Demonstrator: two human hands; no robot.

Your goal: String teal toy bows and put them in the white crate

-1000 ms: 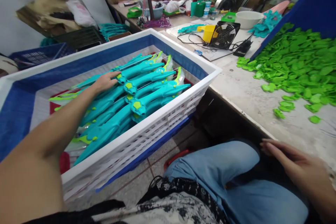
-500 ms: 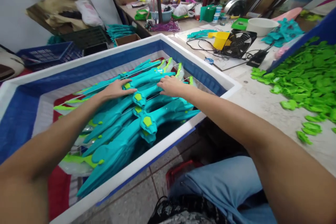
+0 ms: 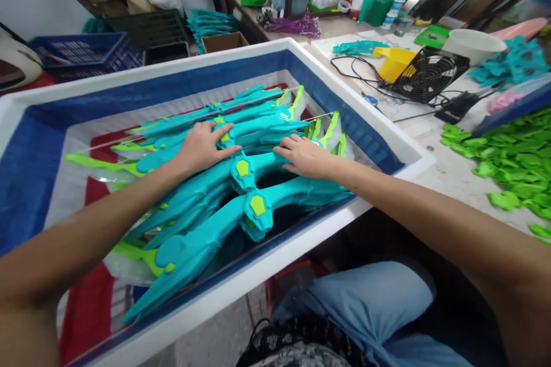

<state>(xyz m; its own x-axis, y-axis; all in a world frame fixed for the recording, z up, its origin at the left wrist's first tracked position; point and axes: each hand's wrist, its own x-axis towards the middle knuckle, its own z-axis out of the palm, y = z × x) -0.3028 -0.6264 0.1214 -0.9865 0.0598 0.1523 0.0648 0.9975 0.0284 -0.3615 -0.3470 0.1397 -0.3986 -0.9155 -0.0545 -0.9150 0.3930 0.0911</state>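
Turquoise toy bows (image 3: pixel 253 221) with lime-green inlays, green tips and white strings lie stacked in a large white-rimmed tub (image 3: pixel 336 235). My left hand (image 3: pixel 202 146) is closed over the left limb of a toy bow near its middle, thumb toward me and fingers over the far side. My right hand (image 3: pixel 305 156) has its bent fingers over a right limb in the same stack. Parts of the limbs and the fingertips are hidden under my hands. Clear plastic pieces show beneath the green tips.
Green plastic parts (image 3: pixel 516 160) are heaped on the table at the right. Behind the tub are a black fan (image 3: pixel 430 77), a yellow scoop (image 3: pixel 394 63) and cables. A blue crate (image 3: pixel 81 51) and a cardboard box (image 3: pixel 224 42) stand at the back left.
The view has shifted, so the tub looks closer. The bow middles near my hands have shifted, with wider gaps between the front ones. Both hands stay on the stack.
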